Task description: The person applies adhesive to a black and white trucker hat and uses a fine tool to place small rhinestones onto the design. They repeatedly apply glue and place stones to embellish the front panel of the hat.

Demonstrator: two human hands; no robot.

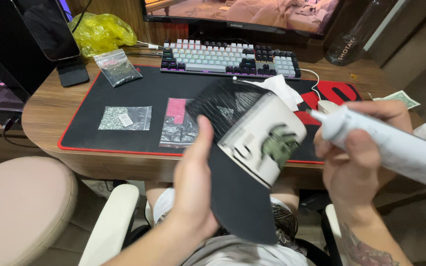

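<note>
Desk point(45, 111), wooden, carries a black mat point(139, 93) with red edging; a keyboard point(228, 58) lies at its far side below a monitor point(237, 15).

Cap point(252, 143), black mesh back, white front panel with a green patch, dark brim pointing down toward the lap: held above the near desk edge, front panel turned toward the tube.

Tube point(395, 145), long and white, nozzle just beside the cap's front panel; contact cannot be confirmed.

3 clear bags point(124, 118) of small pieces lie on the mat, well apart from both hands.

Left hand point(193, 187): closed on the brim, thumb along its edge.

Right hand point(356, 148): fingers wrapped around the tube.

Judgement: the step in hand appears to be applying the tube's contents to the front panel. The next move calls for a steady cap and a controlled squeeze at the chosen spot.
</note>
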